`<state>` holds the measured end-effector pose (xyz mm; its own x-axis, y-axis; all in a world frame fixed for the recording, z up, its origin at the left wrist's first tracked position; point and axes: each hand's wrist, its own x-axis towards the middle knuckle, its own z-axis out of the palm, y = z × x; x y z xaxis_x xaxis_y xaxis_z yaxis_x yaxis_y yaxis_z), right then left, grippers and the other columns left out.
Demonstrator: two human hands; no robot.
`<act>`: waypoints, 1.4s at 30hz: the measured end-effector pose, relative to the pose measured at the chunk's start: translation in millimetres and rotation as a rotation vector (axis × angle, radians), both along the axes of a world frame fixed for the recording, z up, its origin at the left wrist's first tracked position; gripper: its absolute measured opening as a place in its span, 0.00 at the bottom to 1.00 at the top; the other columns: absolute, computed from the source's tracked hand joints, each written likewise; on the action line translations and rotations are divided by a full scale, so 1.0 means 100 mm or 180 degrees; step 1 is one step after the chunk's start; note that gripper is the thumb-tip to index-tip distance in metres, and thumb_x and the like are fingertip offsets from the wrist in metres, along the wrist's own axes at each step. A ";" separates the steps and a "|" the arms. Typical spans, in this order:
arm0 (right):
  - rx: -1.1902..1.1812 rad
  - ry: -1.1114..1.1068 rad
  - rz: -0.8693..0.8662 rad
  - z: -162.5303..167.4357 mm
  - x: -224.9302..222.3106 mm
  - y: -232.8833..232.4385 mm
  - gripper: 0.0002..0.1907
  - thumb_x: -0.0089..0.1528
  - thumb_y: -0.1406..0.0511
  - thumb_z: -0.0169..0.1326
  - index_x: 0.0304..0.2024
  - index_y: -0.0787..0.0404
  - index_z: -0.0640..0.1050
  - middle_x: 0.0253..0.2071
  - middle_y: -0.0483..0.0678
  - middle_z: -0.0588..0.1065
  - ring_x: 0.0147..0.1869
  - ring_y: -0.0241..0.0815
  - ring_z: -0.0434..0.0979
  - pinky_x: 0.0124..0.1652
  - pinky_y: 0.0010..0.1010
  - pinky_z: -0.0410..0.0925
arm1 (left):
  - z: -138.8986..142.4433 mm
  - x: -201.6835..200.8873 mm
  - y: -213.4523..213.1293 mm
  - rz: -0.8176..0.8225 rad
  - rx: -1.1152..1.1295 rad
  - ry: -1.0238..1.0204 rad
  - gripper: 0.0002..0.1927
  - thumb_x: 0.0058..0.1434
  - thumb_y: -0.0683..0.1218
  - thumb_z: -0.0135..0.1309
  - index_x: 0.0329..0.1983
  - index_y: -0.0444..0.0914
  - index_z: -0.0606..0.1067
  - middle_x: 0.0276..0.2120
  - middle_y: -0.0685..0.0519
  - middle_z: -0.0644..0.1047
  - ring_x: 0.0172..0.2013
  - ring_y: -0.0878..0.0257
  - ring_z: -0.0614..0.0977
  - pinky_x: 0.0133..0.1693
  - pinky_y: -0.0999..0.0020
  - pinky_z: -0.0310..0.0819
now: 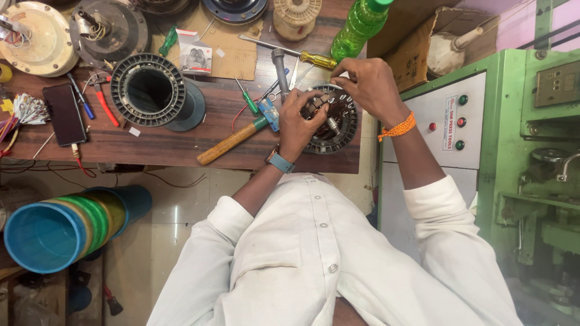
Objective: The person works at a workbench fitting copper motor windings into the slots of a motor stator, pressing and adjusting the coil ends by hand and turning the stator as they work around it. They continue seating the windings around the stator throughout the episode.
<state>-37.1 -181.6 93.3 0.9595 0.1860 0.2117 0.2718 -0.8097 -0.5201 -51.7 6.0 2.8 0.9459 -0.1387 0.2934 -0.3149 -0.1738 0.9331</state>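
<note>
Left hand (300,121): curled over the near-left part of the round slotted motor core (335,124), fingers closed on a small dark piece at its top face; what that piece is I cannot make out.
Right hand (368,84): fingertips pinched together at the far rim of the core, gripping something thin, too small to tell.
Core position: lies flat at the near right edge of the wooden counter (151,142), directly under both hands.
Key relation: both hands meet over the core; the left covers its centre, the right comes in from the far right side.
Nearby: hammer (232,140) lies slantwise just left of the left hand; yellow-handled screwdriver (296,54) lies beyond the hands; green bottle (359,27) stands behind the right hand.
Hidden: the core's left half, under the left hand.
Farther left: a larger black ring-shaped stator (148,90), well apart.
</note>
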 end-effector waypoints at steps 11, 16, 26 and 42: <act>-0.0817 0.0312 0.0363 -0.11 0.30 0.13 0.13 0.59 0.60 0.68 0.38 0.61 0.81 0.27 0.52 0.78 0.32 0.53 0.80 0.32 0.44 0.69 | -0.34 0.33 0.13 -0.0860 -0.1997 0.2715 0.40 0.62 0.49 0.63 0.74 0.40 0.59 0.49 0.50 0.81 0.46 0.65 0.79 0.46 0.70 0.75; -0.0495 0.0149 0.0331 -0.16 0.27 0.20 0.13 0.60 0.62 0.67 0.39 0.63 0.79 0.30 0.52 0.78 0.33 0.50 0.80 0.33 0.42 0.70 | -0.36 0.45 0.08 -0.1480 -0.2692 0.2922 0.46 0.59 0.41 0.64 0.77 0.42 0.53 0.46 0.47 0.79 0.49 0.58 0.80 0.52 0.63 0.77; 0.0868 0.0560 -0.0355 -0.09 -0.53 0.33 0.09 0.62 0.64 0.65 0.40 0.65 0.83 0.27 0.49 0.77 0.26 0.34 0.71 0.29 0.30 0.64 | -0.34 0.57 0.41 -0.2070 -0.1473 0.1561 0.39 0.64 0.38 0.62 0.74 0.44 0.56 0.43 0.50 0.81 0.46 0.66 0.80 0.52 0.69 0.75; 0.1034 0.0507 -0.1107 -0.13 -0.61 0.08 0.07 0.63 0.67 0.65 0.38 0.67 0.82 0.20 0.42 0.67 0.24 0.27 0.58 0.25 0.27 0.54 | 0.07 0.37 0.37 -0.1927 -0.0251 0.0146 0.16 0.62 0.43 0.64 0.52 0.38 0.77 0.43 0.52 0.79 0.43 0.64 0.80 0.48 0.67 0.75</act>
<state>-97.6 -173.2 79.8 0.9781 -0.2017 0.0514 -0.0887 -0.6274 -0.7736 -14.6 42.9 9.5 0.7178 -0.6350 0.2856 -0.2953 0.0937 0.9508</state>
